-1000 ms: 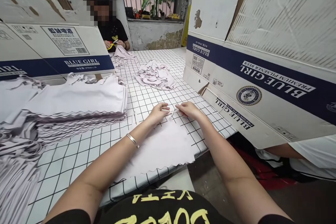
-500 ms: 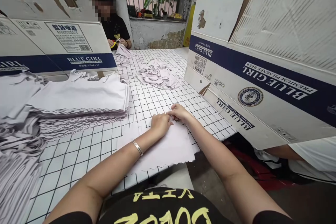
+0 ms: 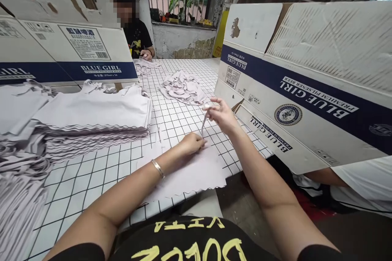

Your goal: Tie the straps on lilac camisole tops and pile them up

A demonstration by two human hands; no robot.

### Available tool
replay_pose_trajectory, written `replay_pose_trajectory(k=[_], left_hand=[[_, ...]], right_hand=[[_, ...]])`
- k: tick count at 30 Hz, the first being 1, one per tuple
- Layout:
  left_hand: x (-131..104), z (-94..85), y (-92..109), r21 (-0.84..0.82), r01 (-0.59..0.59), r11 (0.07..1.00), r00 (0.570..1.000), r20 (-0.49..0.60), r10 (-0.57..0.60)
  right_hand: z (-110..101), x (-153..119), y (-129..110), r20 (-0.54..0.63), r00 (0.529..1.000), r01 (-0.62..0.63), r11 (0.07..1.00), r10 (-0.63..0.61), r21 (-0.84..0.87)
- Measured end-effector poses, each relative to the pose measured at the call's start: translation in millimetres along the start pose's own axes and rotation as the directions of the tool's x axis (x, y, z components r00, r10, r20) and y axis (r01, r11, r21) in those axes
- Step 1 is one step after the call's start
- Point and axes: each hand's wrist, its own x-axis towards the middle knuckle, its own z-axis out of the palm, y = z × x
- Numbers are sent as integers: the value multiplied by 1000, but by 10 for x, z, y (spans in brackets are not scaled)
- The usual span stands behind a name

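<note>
A pale lilac camisole lies flat before me, its wavy hem at the table's front edge. One thin shoulder strap rises from its upper edge. My right hand is raised above the table and pinches the strap's top end, other fingers loosely curled. Lower down, my left hand is closed at the foot of the strap, just over the cloth. Its fingertips are partly hidden. Another strap lies straight on the table at the garment's left side.
Stacked matching garments fill the left side. A crumpled heap of garments lies farther back on the checked tablecloth. Large cardboard cartons stand at left and right. A co-worker handles cloth at the far end.
My right hand has lifted up and away from my left, drawing the strap upright between them. My left hand stays low by the garment. The co-worker's hands have shifted slightly.
</note>
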Motion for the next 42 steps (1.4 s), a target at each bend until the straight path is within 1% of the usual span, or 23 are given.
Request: replay_pose_trajectory(k=[1,2,3,4,5,6,7,9,10,12,14,15,17,21,23,25,27,28,30,32,37,39,42], left_hand=[[-64,10,0,-170,-6,985,998,67,17],[-137,25,-6,-388,14,922,989,140,44],[-216,45,-15,-614,67,787,973,213,83],[-295,69,-23,-792,152,591,951,279,130],[-370,95,-28,-895,249,371,927,331,177],[-437,120,-23,-924,337,181,905,371,208],[-492,143,-9,-915,398,65,889,402,218],[-561,171,51,-898,439,-34,880,422,216],[-573,174,93,-899,435,-44,886,418,202],[-561,155,180,-913,405,-40,904,394,165],[-513,110,248,-926,377,-30,921,370,124],[-480,82,269,-932,362,-30,928,357,108],[-403,22,286,-945,325,-30,943,321,89],[-251,-88,250,-966,259,24,966,259,22],[-210,-128,201,-959,214,185,977,209,-42],[-213,-146,122,-831,135,540,990,84,-118],[-266,-127,13,-435,53,899,990,-98,-106],[-308,-102,-46,-188,27,982,985,-162,-58],[-403,-26,-155,193,2,981,978,-204,38],[-485,60,-231,358,0,934,979,-191,73],[-535,151,-268,377,5,926,990,-132,48],[-524,139,-261,333,-8,943,992,-117,50],[-517,121,-264,222,7,975,994,-112,19]], right_hand=[[9,-276,1,86,994,75,994,-68,-76],[12,-553,14,200,977,114,979,-79,-169],[7,-814,38,319,946,150,950,-57,-274],[-6,-1043,71,361,931,196,911,-56,-363],[-27,-1229,111,331,942,213,870,-61,-445],[-51,-1367,157,242,967,193,839,-76,-509],[-76,-1457,204,114,990,135,831,-87,-539],[-116,-1522,291,-67,998,-35,887,4,-460],[-126,-1515,325,-60,993,-119,922,104,-369],[-122,-1477,366,137,939,-285,936,316,-206],[-94,-1456,381,349,826,-416,897,443,-153],[-77,-1461,386,409,779,-455,877,476,-155],[-51,-1499,393,459,727,-491,854,511,-175],[-63,-1608,383,422,697,-536,812,580,-230],[-95,-1621,357,390,708,-549,807,588,-219],[-140,-1575,327,291,786,-519,838,545,-167],[-194,-1466,306,106,884,-447,890,455,-93],[-222,-1393,303,17,910,-412,910,413,-51],[-271,-1232,310,-81,920,-381,923,383,47],[-301,-1084,334,-89,907,-395,906,411,152],[-296,-907,443,-23,876,-460,848,482,261],[-267,-899,495,-16,889,-440,864,457,247],[-184,-903,567,-31,938,-337,931,344,143]])
